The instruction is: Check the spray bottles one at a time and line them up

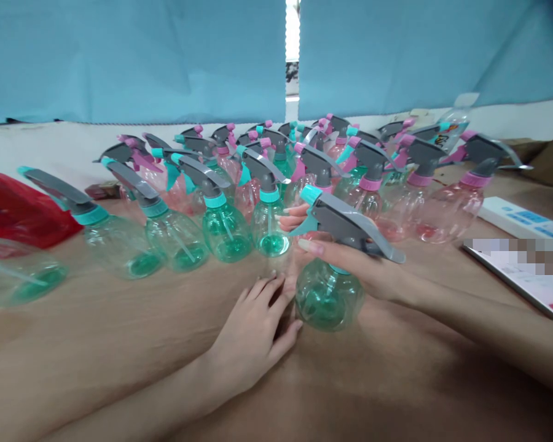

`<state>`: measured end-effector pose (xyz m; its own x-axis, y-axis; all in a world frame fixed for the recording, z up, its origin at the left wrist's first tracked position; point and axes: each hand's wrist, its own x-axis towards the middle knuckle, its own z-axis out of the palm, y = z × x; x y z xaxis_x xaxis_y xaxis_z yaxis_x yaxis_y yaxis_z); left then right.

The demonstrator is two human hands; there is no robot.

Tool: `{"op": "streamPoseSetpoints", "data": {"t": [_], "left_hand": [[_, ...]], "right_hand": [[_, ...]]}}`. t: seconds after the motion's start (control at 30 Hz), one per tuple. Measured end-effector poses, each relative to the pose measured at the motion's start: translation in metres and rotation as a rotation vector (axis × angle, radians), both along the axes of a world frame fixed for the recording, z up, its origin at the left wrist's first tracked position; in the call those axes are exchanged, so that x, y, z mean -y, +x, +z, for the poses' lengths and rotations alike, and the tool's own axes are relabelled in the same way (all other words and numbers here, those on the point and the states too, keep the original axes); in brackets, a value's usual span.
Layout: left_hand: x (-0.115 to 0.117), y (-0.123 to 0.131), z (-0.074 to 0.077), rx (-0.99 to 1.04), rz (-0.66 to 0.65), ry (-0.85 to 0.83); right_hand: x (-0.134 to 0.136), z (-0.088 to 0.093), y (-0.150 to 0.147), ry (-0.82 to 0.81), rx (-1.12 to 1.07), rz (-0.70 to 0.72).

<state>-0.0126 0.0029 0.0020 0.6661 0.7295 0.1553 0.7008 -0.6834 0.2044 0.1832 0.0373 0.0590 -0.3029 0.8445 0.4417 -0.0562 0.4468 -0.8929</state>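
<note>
A green spray bottle [330,301] with a teal collar and grey trigger head stands nearest me, in front of the others. My right hand [350,258] is wrapped round its neck, just below the trigger head. My left hand [260,325] lies palm down on the brown table, fingers spread, close to the bottle's left side; whether a fingertip touches it I cannot tell. Beyond my hands another green spray bottle [270,227] stands upright, and a second one [227,230] is on its left.
Several pink spray bottles [451,209] stand at the right and back. A red plastic bag [23,212] lies at the far left. On the right are a white box [516,218] and a flat device with a lit screen [516,270]. A blue curtain [133,61] hangs behind.
</note>
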Motion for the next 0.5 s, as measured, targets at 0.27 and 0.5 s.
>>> {"op": "streamPoseSetpoints", "data": {"t": [0.27, 0.5], "left_hand": [[0.0004, 0.0001, 0.0006, 0.005, 0.002, -0.003], [0.001, -0.0006, -0.0002, 0.009, 0.001, 0.003]], "right_hand": [[0.0001, 0.0021, -0.0009, -0.017, -0.015, 0.049], [-0.0001, 0.0026, 0.0008, -0.005, 0.004, 0.005]]}}
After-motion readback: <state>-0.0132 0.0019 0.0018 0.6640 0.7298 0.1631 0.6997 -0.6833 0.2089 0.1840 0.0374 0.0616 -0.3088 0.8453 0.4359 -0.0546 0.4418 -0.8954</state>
